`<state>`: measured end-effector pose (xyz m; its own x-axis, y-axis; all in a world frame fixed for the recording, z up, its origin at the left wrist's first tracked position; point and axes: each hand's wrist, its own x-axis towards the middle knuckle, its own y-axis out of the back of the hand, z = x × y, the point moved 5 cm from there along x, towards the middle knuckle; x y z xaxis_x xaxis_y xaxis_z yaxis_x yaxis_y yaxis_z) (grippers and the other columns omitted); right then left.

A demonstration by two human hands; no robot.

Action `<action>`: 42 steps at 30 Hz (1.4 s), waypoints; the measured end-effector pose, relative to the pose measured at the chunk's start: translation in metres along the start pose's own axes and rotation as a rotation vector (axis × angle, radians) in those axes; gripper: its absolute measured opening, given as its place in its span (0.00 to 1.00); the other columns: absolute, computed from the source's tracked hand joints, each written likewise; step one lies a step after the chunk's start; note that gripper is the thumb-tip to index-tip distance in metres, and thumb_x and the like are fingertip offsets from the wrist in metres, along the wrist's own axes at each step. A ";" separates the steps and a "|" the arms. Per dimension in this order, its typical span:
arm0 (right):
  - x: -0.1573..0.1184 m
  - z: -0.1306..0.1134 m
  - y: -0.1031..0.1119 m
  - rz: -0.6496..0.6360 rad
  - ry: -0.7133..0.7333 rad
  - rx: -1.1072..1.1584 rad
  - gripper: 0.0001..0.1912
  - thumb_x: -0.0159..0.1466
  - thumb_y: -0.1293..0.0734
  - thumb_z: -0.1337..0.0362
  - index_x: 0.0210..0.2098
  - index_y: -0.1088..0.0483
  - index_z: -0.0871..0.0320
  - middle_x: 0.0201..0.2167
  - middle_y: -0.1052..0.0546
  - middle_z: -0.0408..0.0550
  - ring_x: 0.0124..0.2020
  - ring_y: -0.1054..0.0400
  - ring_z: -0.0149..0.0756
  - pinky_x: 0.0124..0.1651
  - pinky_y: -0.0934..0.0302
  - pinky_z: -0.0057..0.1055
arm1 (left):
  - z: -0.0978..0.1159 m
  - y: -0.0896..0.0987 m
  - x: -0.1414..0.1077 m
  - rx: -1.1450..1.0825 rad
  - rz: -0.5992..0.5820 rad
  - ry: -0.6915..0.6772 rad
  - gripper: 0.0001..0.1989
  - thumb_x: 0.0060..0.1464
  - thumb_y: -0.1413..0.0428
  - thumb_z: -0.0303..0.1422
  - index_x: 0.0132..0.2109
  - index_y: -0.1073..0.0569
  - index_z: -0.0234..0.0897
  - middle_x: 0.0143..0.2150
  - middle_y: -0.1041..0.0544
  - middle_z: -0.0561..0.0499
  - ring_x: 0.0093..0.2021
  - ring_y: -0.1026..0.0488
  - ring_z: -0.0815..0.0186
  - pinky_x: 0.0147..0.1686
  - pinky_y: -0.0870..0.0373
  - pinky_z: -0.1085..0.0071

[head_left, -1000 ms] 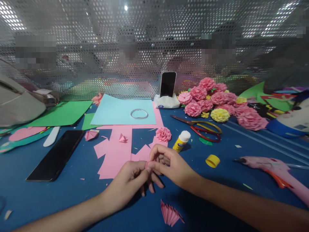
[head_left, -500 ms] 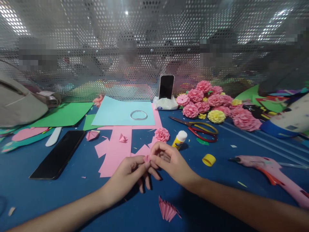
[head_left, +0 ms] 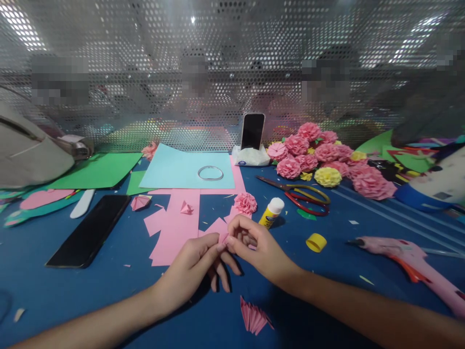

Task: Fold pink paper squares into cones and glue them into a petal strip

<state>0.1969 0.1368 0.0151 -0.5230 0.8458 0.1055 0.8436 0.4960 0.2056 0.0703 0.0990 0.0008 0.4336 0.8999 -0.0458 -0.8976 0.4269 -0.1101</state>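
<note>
Between the fingertips of both hands is a small folded piece of pink paper point(head_left: 223, 238). My left hand point(head_left: 199, 259) pinches it with thumb and forefinger, its other fingers hanging loosely below. From the right, my right hand point(head_left: 259, 247) pinches the same piece, its fingers curled. Just beyond them lie pink paper sheets point(head_left: 178, 232) and a pink paper flower point(head_left: 245, 203). An uncapped glue stick point(head_left: 272, 212) stands tilted by my right hand, its yellow cap point(head_left: 316, 242) farther right. Nearer to me rests a pleated pink paper piece point(head_left: 254, 315).
At left lies a black phone point(head_left: 89, 232). Scissors point(head_left: 301, 194) and a pink glue gun point(head_left: 399, 254) are on the right. A heap of paper flowers point(head_left: 327, 150) sits behind the scissors. Light blue paper point(head_left: 181, 167) carries a bracelet point(head_left: 210, 173). A perforated metal panel point(head_left: 218, 106) closes off the back.
The fingers have shifted slightly on the pink paper, and more of its upper part shows. The view has moved slightly; the other things lie as before.
</note>
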 end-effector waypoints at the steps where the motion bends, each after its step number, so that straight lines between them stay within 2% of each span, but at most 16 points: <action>1: 0.000 0.000 0.000 -0.004 0.003 -0.014 0.07 0.65 0.35 0.62 0.32 0.38 0.56 0.25 0.38 0.37 0.24 0.45 0.28 0.27 0.50 0.26 | 0.000 0.000 0.000 0.004 0.001 -0.001 0.20 0.66 0.51 0.46 0.39 0.31 0.32 0.37 0.19 0.39 0.24 0.23 0.70 0.20 0.31 0.79; 11: 0.000 0.001 0.000 -0.023 0.003 -0.062 0.09 0.66 0.35 0.60 0.33 0.36 0.57 0.24 0.37 0.38 0.23 0.45 0.28 0.27 0.50 0.27 | 0.000 0.004 0.001 -0.065 0.051 0.005 0.18 0.66 0.49 0.46 0.38 0.36 0.35 0.36 0.20 0.44 0.22 0.23 0.69 0.19 0.31 0.79; 18: 0.001 -0.004 0.001 -0.054 0.043 0.098 0.13 0.69 0.37 0.55 0.34 0.35 0.57 0.30 0.34 0.41 0.29 0.41 0.29 0.33 0.44 0.27 | 0.001 0.007 0.002 -0.133 0.036 0.003 0.17 0.64 0.46 0.45 0.38 0.35 0.34 0.31 0.19 0.46 0.19 0.24 0.70 0.17 0.32 0.81; 23: 0.003 -0.005 0.001 -0.065 0.035 0.110 0.15 0.69 0.36 0.53 0.33 0.35 0.57 0.29 0.35 0.40 0.28 0.41 0.29 0.33 0.44 0.27 | 0.000 0.007 0.002 -0.156 0.026 0.004 0.18 0.63 0.44 0.46 0.37 0.35 0.34 0.30 0.20 0.46 0.20 0.23 0.70 0.18 0.31 0.81; 42: 0.002 0.000 0.000 -0.088 0.000 0.053 0.14 0.67 0.35 0.52 0.34 0.34 0.57 0.29 0.33 0.41 0.30 0.39 0.32 0.33 0.45 0.29 | 0.000 0.006 0.000 -0.082 0.049 0.010 0.18 0.63 0.45 0.46 0.37 0.33 0.33 0.30 0.21 0.46 0.21 0.23 0.69 0.18 0.31 0.80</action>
<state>0.1961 0.1382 0.0156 -0.5958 0.7981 0.0897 0.7994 0.5785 0.1619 0.0649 0.1015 0.0000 0.3909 0.9183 -0.0634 -0.9082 0.3736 -0.1887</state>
